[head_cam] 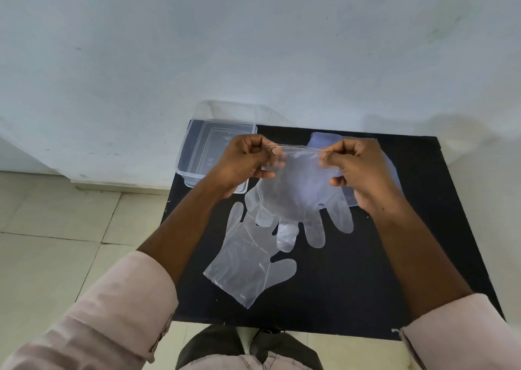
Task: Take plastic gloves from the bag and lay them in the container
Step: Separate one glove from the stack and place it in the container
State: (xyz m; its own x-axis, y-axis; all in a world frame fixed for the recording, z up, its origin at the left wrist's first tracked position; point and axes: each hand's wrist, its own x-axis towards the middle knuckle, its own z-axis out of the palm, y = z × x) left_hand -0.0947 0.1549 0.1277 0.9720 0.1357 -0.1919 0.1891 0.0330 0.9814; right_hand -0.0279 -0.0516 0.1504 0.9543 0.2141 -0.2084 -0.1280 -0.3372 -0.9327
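A clear plastic glove [298, 197] hangs above the black table, fingers pointing down toward me. My left hand [245, 162] pinches its cuff at the left corner and my right hand [358, 169] pinches the right corner, stretching the cuff between them. A second clear glove [248, 265] lies flat on the table below, nearer me. The clear plastic container [194, 149] stands at the table's far left corner, partly behind my left hand. The plastic bag [321, 139] lies at the far right, mostly hidden behind my right hand and the held glove.
The black table [394, 271] stands against a pale wall. Tiled floor [56, 228] shows on the left. The container's clear lid [231, 110] leans against the wall behind it. My legs and shoes are under the table's near edge.
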